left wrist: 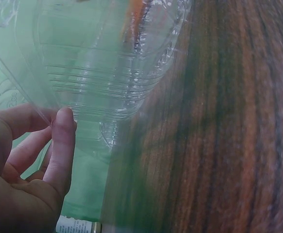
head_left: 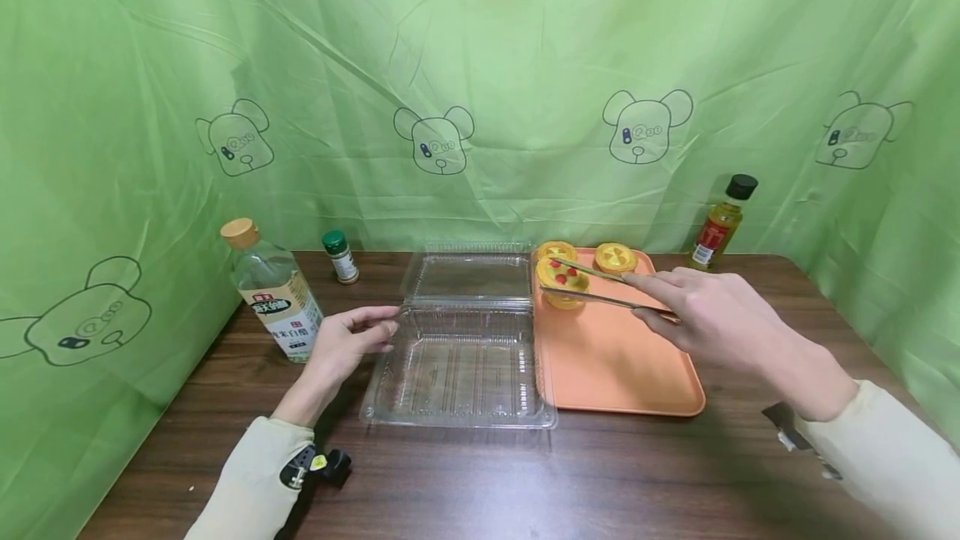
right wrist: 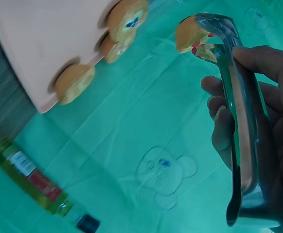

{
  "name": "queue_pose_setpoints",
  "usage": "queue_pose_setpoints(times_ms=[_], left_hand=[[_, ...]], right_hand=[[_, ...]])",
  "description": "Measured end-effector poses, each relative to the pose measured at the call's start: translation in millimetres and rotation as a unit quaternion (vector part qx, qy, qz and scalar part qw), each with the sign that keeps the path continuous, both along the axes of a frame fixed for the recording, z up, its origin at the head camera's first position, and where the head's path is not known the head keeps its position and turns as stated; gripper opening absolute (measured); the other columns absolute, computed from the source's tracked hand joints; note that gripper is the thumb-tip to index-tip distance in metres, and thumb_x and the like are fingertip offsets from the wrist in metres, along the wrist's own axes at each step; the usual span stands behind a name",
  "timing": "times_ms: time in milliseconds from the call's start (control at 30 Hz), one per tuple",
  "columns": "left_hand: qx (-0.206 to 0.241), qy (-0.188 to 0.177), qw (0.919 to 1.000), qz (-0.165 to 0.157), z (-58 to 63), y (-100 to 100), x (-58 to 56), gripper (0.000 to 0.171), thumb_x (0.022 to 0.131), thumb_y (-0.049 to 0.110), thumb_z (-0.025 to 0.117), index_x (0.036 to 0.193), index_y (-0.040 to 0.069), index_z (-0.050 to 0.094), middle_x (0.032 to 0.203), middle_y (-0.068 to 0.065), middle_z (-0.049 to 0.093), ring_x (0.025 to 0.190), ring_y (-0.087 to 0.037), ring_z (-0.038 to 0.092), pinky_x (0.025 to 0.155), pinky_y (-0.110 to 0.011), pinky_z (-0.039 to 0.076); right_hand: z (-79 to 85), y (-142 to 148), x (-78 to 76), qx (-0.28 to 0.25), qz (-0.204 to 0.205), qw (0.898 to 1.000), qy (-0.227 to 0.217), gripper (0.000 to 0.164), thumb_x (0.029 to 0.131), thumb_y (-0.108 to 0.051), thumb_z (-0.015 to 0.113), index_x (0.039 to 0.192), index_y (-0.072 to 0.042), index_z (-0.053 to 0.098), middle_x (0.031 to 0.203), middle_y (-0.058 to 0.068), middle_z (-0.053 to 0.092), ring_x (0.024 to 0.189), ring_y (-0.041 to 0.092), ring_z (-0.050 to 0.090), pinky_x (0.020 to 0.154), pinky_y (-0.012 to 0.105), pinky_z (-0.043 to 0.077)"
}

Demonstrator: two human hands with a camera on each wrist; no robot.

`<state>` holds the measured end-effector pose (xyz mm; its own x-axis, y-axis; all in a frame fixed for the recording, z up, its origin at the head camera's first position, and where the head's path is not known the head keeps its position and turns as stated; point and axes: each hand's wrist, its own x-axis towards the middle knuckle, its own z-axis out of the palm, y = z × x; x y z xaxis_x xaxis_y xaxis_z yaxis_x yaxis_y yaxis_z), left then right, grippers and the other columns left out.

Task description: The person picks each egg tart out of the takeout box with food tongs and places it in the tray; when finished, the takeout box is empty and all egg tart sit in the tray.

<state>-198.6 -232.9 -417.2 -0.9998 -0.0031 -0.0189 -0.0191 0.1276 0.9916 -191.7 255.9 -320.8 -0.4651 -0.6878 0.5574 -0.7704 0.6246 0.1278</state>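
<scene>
My left hand (head_left: 347, 346) pinches the left rim of a clear hinged plastic container (head_left: 459, 421) between thumb and fingers, as the left wrist view shows. The container lies with its lid folded back. My right hand (head_left: 712, 315) grips metal tongs (right wrist: 243, 126). Between the tong tips is a yellow tart with red bits on top (right wrist: 187, 36), held above the far left part of the orange tray (head_left: 622, 365). On that tray sit other tarts, one at the back left (head_left: 557, 251), one further right (head_left: 615, 257), and one with a blue topping (right wrist: 128, 19) in the right wrist view.
A large bottle with an orange cap (head_left: 281, 298) stands to the left of the container. Behind it is a small green-capped shaker (head_left: 342, 259). An oil bottle with a black cap (head_left: 718, 227) stands at the back right. Green curtain (head_left: 510, 40) closes off the table's back and sides.
</scene>
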Motion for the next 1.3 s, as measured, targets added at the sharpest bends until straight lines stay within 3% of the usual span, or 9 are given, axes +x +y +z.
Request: queue_pose_setpoints(times_ms=[200, 333, 500, 767, 1100, 1300], left_hand=[[0.002, 0.007, 1.0, -0.002, -1.3, 0.1, 0.0, 0.034, 0.098, -0.006, 0.069, 0.131, -0.011, 0.068, 0.113, -0.023, 0.076, 0.095, -0.018, 0.075, 0.083, -0.034, 0.067], [0.003, 0.007, 1.0, -0.003, -1.9, 0.5, -0.1, 0.034, 0.097, -0.006, 0.069, 0.131, -0.011, 0.068, 0.114, -0.025, 0.075, 0.095, -0.018, 0.075, 0.083, -0.035, 0.067], [-0.001, 0.007, 1.0, -0.003, -3.2, 0.0, -0.4, 0.034, 0.098, -0.006, 0.069, 0.131, -0.011, 0.069, 0.113, -0.024, 0.075, 0.095, -0.018, 0.075, 0.083, -0.035, 0.067], [-0.002, 0.007, 1.0, -0.003, -3.6, 0.0, -0.9, 0.034, 0.098, -0.006, 0.069, 0.131, -0.011, 0.069, 0.114, -0.024, 0.075, 0.096, -0.018, 0.075, 0.083, -0.034, 0.067], [-0.006, 0.008, 0.9999, -0.001, -3.1, -0.3, 0.0, 0.033, 0.098, -0.004, 0.071, 0.13, -0.011, 0.069, 0.113, -0.024, 0.074, 0.094, -0.019, 0.073, 0.084, -0.034, 0.067], [-0.009, 0.009, 0.9999, -0.003, -3.4, -0.8, -0.2, 0.033, 0.099, -0.003, 0.071, 0.131, -0.011, 0.069, 0.114, -0.024, 0.074, 0.095, -0.018, 0.074, 0.084, -0.034, 0.067]], right_hand=[[-7.5, 20.3, -5.2, -0.011, -0.028, 1.0, 0.005, 0.044, 0.089, -0.022, 0.072, 0.132, -0.015, 0.074, 0.095, 0.0, 0.078, 0.065, 0.012, 0.062, 0.041, 0.035, 0.046], [-12.2, 32.5, -6.5, -0.011, -0.057, 0.998, -0.011, 0.044, 0.091, -0.025, 0.076, 0.135, -0.018, 0.072, 0.105, 0.003, 0.079, 0.078, 0.021, 0.073, 0.048, 0.046, 0.055], [-19.1, 43.0, -8.8, -0.001, -0.092, 0.995, -0.031, 0.051, 0.082, -0.017, 0.084, 0.131, -0.012, 0.072, 0.101, 0.01, 0.079, 0.081, 0.03, 0.075, 0.053, 0.055, 0.058], [-28.5, 52.3, -10.2, 0.012, -0.127, 0.99, -0.063, 0.049, 0.084, -0.015, 0.087, 0.131, -0.009, 0.073, 0.093, 0.01, 0.077, 0.076, 0.027, 0.073, 0.054, 0.054, 0.058], [-32.8, 55.5, -9.7, 0.036, -0.152, 0.982, -0.11, 0.045, 0.089, -0.02, 0.085, 0.13, -0.007, 0.073, 0.105, 0.016, 0.078, 0.088, 0.036, 0.075, 0.065, 0.061, 0.06], [-35.2, 55.7, -11.5, 0.052, -0.157, 0.98, -0.111, 0.045, 0.087, -0.023, 0.087, 0.127, -0.006, 0.074, 0.102, 0.016, 0.078, 0.083, 0.036, 0.075, 0.058, 0.06, 0.058]])
